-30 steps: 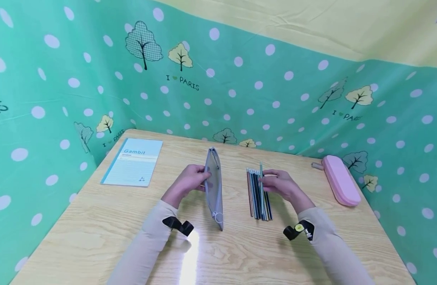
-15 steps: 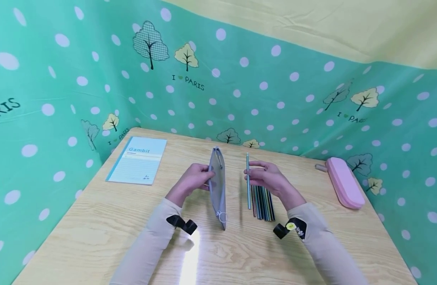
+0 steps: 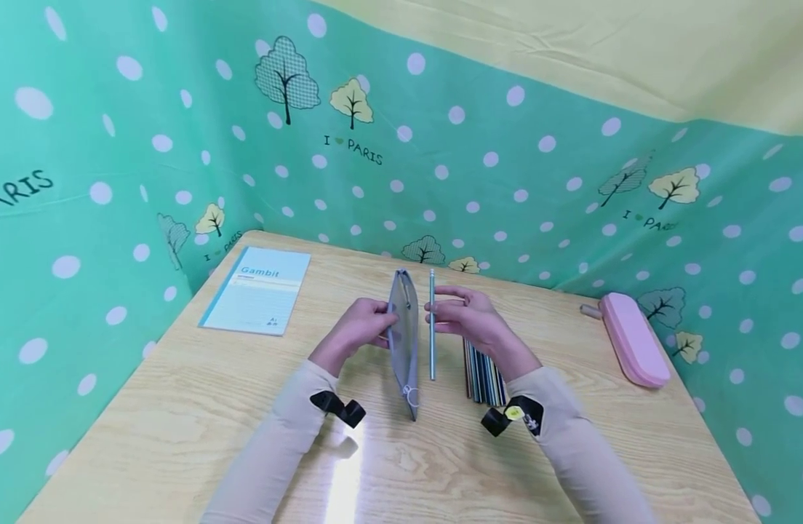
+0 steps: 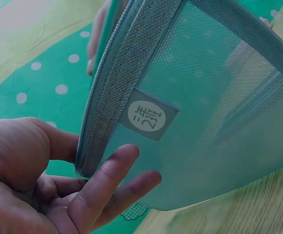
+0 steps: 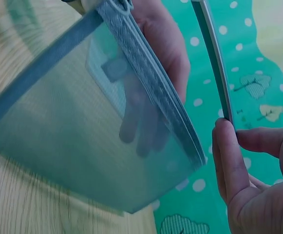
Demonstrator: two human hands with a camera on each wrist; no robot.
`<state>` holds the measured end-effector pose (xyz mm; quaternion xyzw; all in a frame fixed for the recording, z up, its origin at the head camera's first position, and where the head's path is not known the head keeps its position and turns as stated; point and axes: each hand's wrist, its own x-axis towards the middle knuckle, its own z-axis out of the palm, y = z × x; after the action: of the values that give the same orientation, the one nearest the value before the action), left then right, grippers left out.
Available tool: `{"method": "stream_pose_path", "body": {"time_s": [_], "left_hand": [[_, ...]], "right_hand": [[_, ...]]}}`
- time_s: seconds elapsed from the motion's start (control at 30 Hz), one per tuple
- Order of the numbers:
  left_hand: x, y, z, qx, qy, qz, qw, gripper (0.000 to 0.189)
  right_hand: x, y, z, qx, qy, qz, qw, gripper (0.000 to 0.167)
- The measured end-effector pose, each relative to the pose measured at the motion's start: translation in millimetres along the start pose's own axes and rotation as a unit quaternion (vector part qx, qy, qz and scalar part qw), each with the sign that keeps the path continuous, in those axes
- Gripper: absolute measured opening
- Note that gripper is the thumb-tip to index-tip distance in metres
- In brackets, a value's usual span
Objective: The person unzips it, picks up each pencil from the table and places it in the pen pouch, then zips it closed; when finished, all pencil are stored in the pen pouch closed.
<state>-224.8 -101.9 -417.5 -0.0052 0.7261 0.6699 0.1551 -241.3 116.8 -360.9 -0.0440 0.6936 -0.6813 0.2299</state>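
My left hand (image 3: 358, 324) grips a grey-blue mesh zipper pouch (image 4: 190, 102) by its zipped edge, thumb on one side and fingers on the other. The pouch stands on edge over the middle of the table, its mouth parted in the head view. Between the thumb and fingertips of my right hand (image 3: 470, 316) is a pencil (image 3: 432, 342), light blue-green and held lengthwise just right of the pouch. In the right wrist view the pencil (image 5: 214, 63) rises from the pinch. Several dark pencils (image 3: 483, 375) lie side by side on the table, partly hidden under my right hand.
A light blue notebook (image 3: 257, 291) marked "Gambit" lies at the back left of the wooden table (image 3: 146, 437). Toward the right edge sits a pink pencil case (image 3: 633, 340), with a small grey cylinder (image 3: 590, 311) beside it. Polka-dot cloth (image 3: 506, 175) hangs behind.
My right hand has lifted the pencil off the row and carried it left, close to the pouch. The left hand keeps its grip on the pouch; the head view has shifted slightly.
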Motion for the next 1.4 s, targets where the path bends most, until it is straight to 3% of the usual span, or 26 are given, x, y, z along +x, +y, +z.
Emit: {"method": "stream_pose_path", "body": {"time_s": [0.6, 1.17, 1.4], "left_hand": [[0.2, 3.5, 5.4, -0.013, -0.015, 0.009, 0.9998, 0.03], [-2.8, 1.3, 1.6, -0.003, -0.016, 0.007, 0.9998, 0.03], [-2.6, 1.6, -0.2, 0.001, -0.016, 0.007, 0.9998, 0.03]], "right_hand": [[15.8, -2, 28, -0.007, 0.046, -0.007, 0.9989, 0.054], [20.3, 6, 28, -0.08, 0.078, -0.025, 0.9935, 0.05], [21.5, 7, 29, -0.143, 0.075, -0.032, 0.9865, 0.051]]}}
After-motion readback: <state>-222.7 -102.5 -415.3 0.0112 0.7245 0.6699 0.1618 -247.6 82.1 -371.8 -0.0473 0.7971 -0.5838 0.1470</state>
